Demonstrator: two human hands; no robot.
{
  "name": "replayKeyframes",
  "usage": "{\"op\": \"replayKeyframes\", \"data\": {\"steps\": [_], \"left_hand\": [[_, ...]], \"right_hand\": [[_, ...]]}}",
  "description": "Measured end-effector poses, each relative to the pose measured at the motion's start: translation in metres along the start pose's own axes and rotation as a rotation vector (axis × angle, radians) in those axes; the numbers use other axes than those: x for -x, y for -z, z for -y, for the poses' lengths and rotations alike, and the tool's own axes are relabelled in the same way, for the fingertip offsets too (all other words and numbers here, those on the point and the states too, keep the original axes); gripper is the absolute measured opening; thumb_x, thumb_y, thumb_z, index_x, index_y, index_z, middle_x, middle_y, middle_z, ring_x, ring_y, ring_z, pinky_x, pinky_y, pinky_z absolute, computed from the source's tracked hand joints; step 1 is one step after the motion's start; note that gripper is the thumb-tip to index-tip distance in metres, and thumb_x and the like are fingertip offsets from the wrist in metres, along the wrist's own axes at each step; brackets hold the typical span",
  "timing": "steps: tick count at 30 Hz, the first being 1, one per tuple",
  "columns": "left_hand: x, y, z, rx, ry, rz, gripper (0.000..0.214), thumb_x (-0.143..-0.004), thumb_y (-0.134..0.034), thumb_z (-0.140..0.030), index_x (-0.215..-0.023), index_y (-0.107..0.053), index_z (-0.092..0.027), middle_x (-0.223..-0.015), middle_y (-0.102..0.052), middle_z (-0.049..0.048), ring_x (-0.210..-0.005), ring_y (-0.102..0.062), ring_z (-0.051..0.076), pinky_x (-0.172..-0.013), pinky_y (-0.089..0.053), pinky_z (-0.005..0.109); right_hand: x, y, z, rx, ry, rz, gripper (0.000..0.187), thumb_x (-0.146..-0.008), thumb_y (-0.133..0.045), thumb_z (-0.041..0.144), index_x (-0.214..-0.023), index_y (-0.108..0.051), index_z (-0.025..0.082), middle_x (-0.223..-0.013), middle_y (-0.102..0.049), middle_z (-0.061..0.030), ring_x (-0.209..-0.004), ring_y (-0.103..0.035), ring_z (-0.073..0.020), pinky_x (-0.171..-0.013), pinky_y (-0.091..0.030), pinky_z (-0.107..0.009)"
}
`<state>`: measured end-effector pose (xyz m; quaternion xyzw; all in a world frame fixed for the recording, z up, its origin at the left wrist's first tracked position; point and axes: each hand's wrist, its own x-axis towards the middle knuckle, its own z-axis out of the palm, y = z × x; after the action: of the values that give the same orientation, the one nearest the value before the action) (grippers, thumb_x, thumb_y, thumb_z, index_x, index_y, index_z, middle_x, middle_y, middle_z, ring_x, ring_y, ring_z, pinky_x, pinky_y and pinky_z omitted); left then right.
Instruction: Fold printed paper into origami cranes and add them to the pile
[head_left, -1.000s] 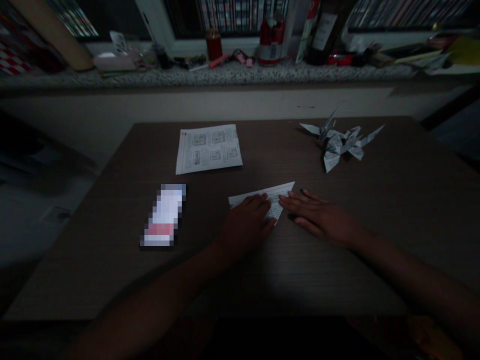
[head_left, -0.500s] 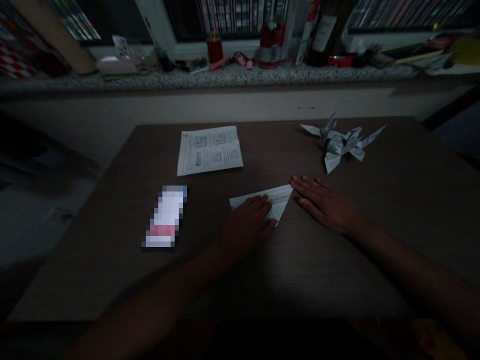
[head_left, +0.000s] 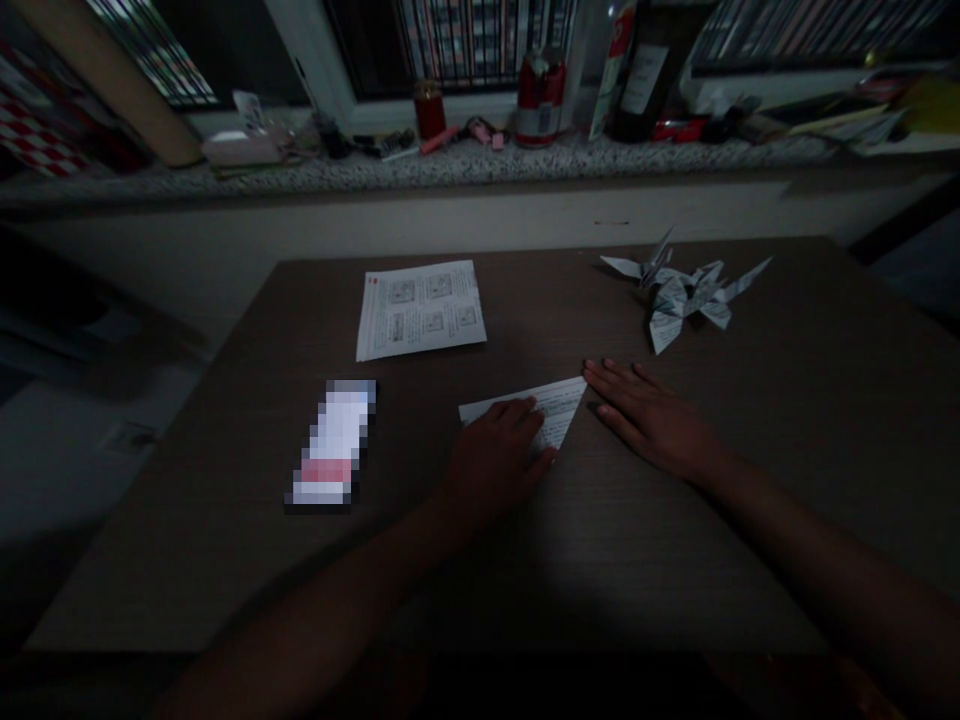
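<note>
A printed sheet folded into a triangle [head_left: 559, 405] lies near the middle of the dark wooden table [head_left: 675, 560]. My left hand [head_left: 499, 460] rests flat on top of it, fingers stretched out, pressing it down. My right hand [head_left: 649, 415] lies flat on the table just right of the triangle's slanted edge, fingers extended and touching or almost touching the paper's tip.
An unfolded printed sheet [head_left: 420, 308] lies further back. Folded paper cranes [head_left: 679, 290] sit at the back right. A blurred phone-like slab [head_left: 334, 440] lies to the left. A stone ledge [head_left: 450, 165] behind holds cans, bottles and clutter.
My right hand slid from the paper's lower right edge up and right along the fold to its tip. The left hand stayed put on the paper.
</note>
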<state>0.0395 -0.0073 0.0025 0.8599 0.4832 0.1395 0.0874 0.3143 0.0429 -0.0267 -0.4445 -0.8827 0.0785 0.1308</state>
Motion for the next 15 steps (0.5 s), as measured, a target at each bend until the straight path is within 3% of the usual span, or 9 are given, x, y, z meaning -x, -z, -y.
{"op": "replayKeyframes", "data": {"steps": [7,11,15], "left_hand": [[0.000,0.001,0.001,0.025,0.011,0.001,0.042,-0.099,-0.063,-0.040,-0.135,-0.061,-0.018,-0.147,-0.060,0.0091,-0.132,-0.055,0.029,-0.107,-0.053,0.046],[0.000,0.003,0.007,0.040,0.023,-0.025,0.043,-0.100,-0.062,-0.047,-0.132,-0.063,-0.018,-0.144,-0.061,0.0095,-0.134,-0.055,0.029,-0.113,-0.048,0.046],[-0.001,0.002,0.015,0.023,0.035,-0.040,0.041,-0.100,-0.064,-0.044,-0.132,-0.062,-0.019,-0.147,-0.059,0.0099,-0.135,-0.054,0.029,-0.115,-0.045,0.046]], "right_hand": [[0.001,-0.003,-0.003,-0.004,0.025,-0.016,0.058,-0.109,-0.038,0.040,-0.165,-0.028,0.029,-0.166,-0.040,-0.0065,-0.154,-0.034,-0.0275,-0.124,-0.031,-0.059],[0.003,-0.003,-0.005,-0.004,0.067,-0.037,0.053,-0.108,-0.044,0.039,-0.159,-0.040,0.029,-0.164,-0.044,-0.0094,-0.152,-0.039,-0.0288,-0.122,-0.032,-0.061],[0.004,-0.002,-0.005,-0.047,0.127,-0.079,0.046,-0.106,-0.049,0.036,-0.151,-0.052,0.026,-0.157,-0.053,-0.0117,-0.146,-0.048,-0.0292,-0.122,-0.035,-0.060]]}}
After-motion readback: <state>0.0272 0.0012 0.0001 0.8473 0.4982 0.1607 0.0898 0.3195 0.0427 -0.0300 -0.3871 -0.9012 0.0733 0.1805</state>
